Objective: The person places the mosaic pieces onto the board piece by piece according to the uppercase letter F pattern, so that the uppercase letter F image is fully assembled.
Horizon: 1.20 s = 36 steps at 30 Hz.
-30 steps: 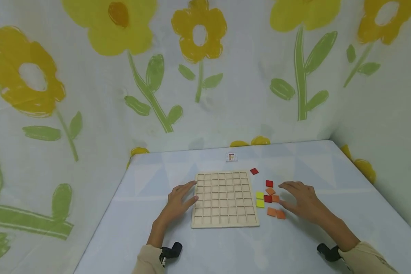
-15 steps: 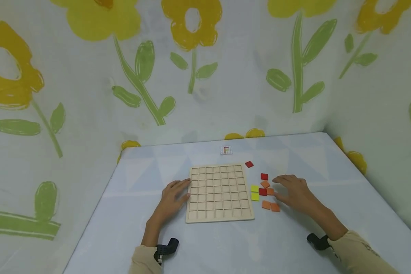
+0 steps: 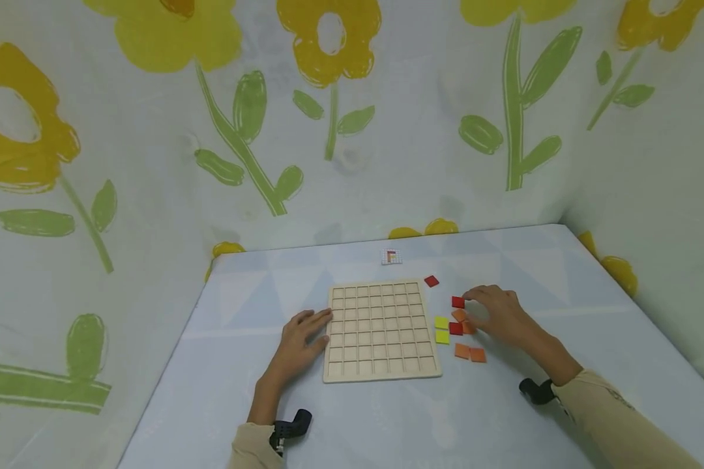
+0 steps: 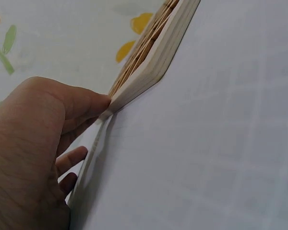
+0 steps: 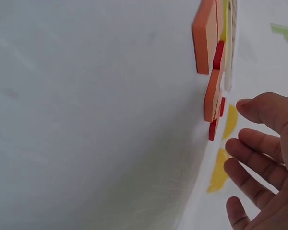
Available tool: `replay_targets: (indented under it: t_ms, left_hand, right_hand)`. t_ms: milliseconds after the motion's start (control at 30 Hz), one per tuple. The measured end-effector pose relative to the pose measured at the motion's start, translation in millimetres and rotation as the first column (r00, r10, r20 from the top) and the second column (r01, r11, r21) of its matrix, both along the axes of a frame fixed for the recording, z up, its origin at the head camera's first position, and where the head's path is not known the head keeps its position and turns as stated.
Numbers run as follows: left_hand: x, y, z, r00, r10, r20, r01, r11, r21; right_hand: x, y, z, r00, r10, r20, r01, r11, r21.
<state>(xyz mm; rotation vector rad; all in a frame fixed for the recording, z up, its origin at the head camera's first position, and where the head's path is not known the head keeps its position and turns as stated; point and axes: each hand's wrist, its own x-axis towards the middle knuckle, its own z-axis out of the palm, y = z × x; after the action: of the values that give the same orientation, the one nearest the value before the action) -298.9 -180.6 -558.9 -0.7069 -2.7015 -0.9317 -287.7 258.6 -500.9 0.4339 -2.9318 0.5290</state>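
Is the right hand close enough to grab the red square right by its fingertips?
Yes, it looks that way: the right hand seems to hold nothing, its fingertips are right beside that red square tile, and nothing covers the tile.

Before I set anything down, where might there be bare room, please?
Bare tabletop lies between the wrist cameras, in front of the wooden grid board, and behind the board, left of the picture card. Right of the board is crowded: red, orange and yellow tiles by the right hand.

Card [image 3: 391, 257] behind board [image 3: 382, 331]; tiles [image 3: 455, 329] right
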Motion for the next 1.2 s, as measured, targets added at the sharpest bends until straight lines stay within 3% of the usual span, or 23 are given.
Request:
replay_targets:
  t_ms: [233,567,933,1200]
  left_hand:
    - [2.5,2.0,-5.3,0.998,-0.009,-0.059,0.010,1.000,0.015]
    - [5.9,4.4,-2.1,0.999,0.007,-0.039,-0.007,1.000,-0.015]
    - [4.2,4.0,2.0,0.999,0.009,-0.045,-0.011,0.999,-0.040]
    - [1.3,0.0,5.0,0.999,0.021,0.040,-0.020,0.999,-0.026]
  right_hand:
    - [-18.7,1,-2.5,0.999,0.010,0.032,-0.011,1.000,0.027]
    - [-34.2,1,-5.5,0.996,0.007,0.091,-0.012,0.998,0.060]
    - [-35.4,4,-7.1,0.999,0.042,0.028,-0.044,0.997,0.068]
    - [-31.9,-7,2.0,0.992,0.104,-0.075,-0.106,0.994,-0.024]
